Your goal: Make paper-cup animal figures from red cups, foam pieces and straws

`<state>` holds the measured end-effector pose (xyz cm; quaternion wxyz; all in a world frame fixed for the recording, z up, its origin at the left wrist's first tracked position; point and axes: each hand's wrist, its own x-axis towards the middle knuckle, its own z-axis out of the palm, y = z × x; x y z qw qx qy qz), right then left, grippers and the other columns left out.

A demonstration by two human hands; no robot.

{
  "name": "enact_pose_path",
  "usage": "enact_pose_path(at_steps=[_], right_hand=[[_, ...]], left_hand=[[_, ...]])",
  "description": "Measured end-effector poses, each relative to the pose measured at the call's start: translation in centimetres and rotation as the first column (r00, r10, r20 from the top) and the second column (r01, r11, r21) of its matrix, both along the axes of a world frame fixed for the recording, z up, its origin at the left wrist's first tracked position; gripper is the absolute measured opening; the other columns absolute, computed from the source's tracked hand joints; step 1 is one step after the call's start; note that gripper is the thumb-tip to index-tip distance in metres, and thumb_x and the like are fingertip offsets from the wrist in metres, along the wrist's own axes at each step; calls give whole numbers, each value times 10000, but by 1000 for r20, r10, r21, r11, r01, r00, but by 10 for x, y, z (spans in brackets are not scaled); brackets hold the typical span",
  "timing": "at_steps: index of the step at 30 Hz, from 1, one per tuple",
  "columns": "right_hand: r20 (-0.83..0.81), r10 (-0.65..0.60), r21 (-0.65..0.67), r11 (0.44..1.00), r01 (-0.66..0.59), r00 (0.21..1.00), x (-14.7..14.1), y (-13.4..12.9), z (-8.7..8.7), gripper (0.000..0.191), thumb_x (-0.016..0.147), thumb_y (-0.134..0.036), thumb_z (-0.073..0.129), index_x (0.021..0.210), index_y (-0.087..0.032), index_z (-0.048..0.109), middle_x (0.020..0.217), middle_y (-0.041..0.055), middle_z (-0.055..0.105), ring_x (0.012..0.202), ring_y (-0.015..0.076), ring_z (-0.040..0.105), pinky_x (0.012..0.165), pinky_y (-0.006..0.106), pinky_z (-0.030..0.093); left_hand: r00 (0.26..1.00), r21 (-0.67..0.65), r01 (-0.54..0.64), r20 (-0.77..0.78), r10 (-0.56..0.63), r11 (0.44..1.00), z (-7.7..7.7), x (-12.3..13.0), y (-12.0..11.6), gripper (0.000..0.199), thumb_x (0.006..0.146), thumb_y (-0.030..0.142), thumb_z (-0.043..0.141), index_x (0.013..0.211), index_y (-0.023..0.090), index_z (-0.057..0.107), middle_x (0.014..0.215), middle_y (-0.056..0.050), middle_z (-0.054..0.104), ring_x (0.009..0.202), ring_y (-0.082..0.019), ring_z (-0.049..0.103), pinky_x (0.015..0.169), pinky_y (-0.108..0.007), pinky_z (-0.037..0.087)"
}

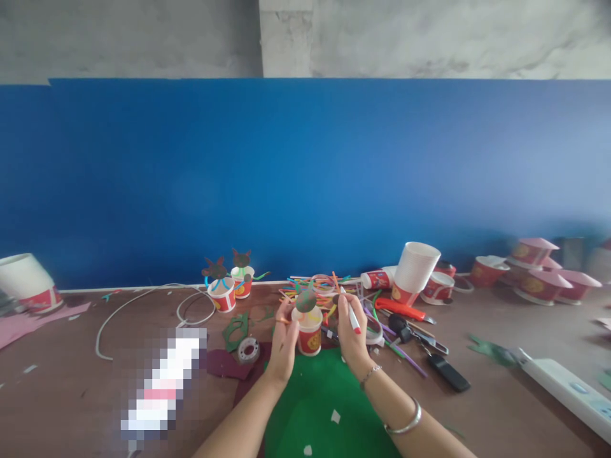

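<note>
A red and white paper cup (310,340) stands upright in front of me, with a dark green cat-head cutout (305,301) above its rim. Pipe-cleaner arms stick out from its sides. My left hand (282,350) is curled at the cup's left side, thumb against it, near an orange pipe-cleaner end (282,322). To the right of the cup, my right hand (352,334) grips a white marker (354,318) with a red end. A roll of tape (248,350) and green paper scraps (235,332) lie left of my left hand.
Two finished-looking cat cups (222,296) stand back left. Behind the hands lies a pile of coloured pipe cleaners (296,280). To the right are stacked paper cups (414,270), an orange utility knife (401,308), keys and a power strip (563,388). Green paper (319,407) lies in front.
</note>
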<state>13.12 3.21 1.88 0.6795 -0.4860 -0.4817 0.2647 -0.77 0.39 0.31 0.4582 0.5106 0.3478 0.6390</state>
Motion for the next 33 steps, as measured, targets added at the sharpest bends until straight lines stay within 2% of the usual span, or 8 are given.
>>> enact_pose_path(at_steps=[4, 9, 12, 19, 22, 25, 30, 33], right_hand=[[7, -8, -6, 1000, 8, 1000, -1, -1, 1, 322, 833, -515, 469, 786, -202, 534, 598, -36, 495, 521, 131, 437, 511, 261, 377], [7, -43, -19, 999, 43, 999, -1, -2, 4, 331, 833, -520, 458, 788, -202, 533, 608, -29, 522, 522, 138, 449, 505, 264, 377], [0, -112, -25, 993, 112, 994, 2, 2, 1, 318, 834, -509, 459, 787, -202, 530, 575, -38, 496, 508, 141, 451, 501, 266, 380], [-16, -195, -6, 981, 195, 981, 9, 12, -11, 321, 836, -510, 447, 795, -206, 543, 532, -30, 513, 480, 154, 469, 480, 280, 369], [-13, -175, 8, 985, 175, 985, 9, 11, -9, 327, 838, -516, 442, 815, -205, 542, 525, -33, 508, 475, 155, 469, 477, 281, 369], [-26, -142, -9, 990, 142, 990, 7, 7, -4, 305, 840, -497, 454, 824, -203, 534, 528, -41, 491, 478, 148, 464, 480, 273, 377], [22, -75, 23, 997, 75, 997, 3, -1, 5, 259, 823, -457, 495, 806, -202, 536, 578, -32, 514, 507, 136, 472, 482, 257, 392], [50, -14, 56, 998, 12, 999, 0, -4, 8, 242, 817, -431, 504, 820, -196, 557, 604, -20, 551, 515, 132, 485, 498, 257, 406]], left_hand=[[991, 3, -134, 26, 134, 991, 5, -3, 0, 447, 884, 453, 411, 1241, 183, 416, 1226, -117, 540, 1161, -224, 502, 994, -368, 367], [997, 15, -76, -14, 76, 997, 3, -3, 0, 415, 855, 400, 497, 1209, 189, 444, 1210, -104, 541, 1125, -224, 514, 951, -356, 393], [993, 38, -100, -57, 102, 994, 1, -5, -1, 457, 832, 413, 529, 1218, 183, 450, 1213, -108, 542, 1121, -227, 509, 943, -345, 390], [954, 0, -289, -79, 288, 957, -1, -8, 6, 348, 847, 419, 501, 1085, 174, 568, 1117, -93, 619, 1089, -213, 546, 963, -338, 378], [962, -108, -262, 47, 268, 959, -6, -7, 13, 367, 808, 432, 555, 1050, 158, 583, 1054, -97, 650, 988, -215, 599, 870, -328, 441], [960, -181, -236, 108, 258, 955, -11, -6, 18, 346, 769, 437, 598, 914, 124, 618, 867, -81, 680, 819, -194, 629, 762, -298, 466], [952, -188, -249, 133, 276, 950, -9, -6, 18, 283, 730, 400, 651, 831, 136, 634, 797, -36, 679, 763, -144, 611, 714, -233, 448], [944, -181, -280, 125, 304, 943, -5, -7, 16, 279, 712, 406, 666, 766, 135, 632, 716, -7, 657, 657, -105, 581, 619, -192, 426]])
